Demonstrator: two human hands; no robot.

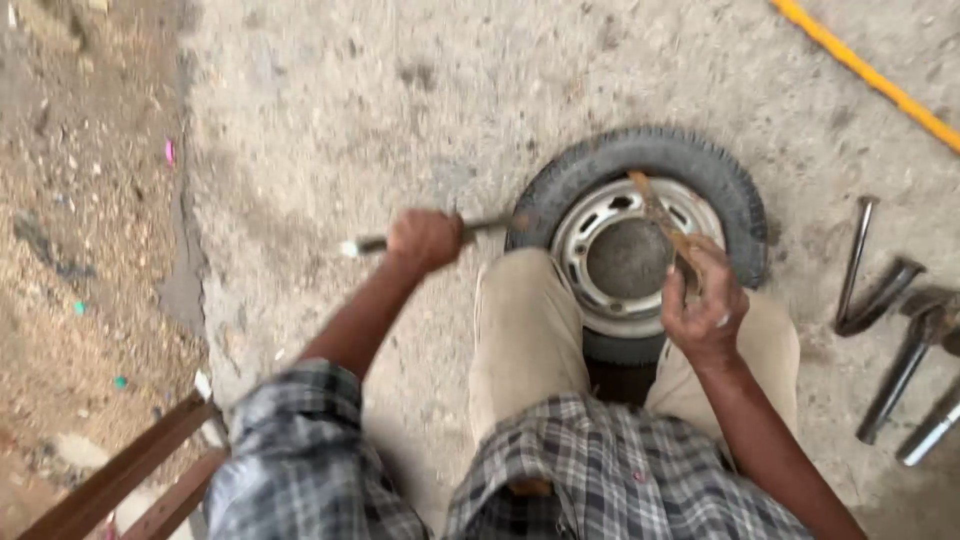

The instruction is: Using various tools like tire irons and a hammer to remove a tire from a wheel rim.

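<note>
Gripping metal levers, both hands prying ribbed rubber tyre, round steel rim

Concrete floor: tyre, metal tools.

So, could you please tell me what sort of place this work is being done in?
Probably an outdoor or roadside tyre repair spot. A small tyre on its steel rim lies on rough concrete ground, metal tools lie loose beside it, and both hands work levers into it.
</note>
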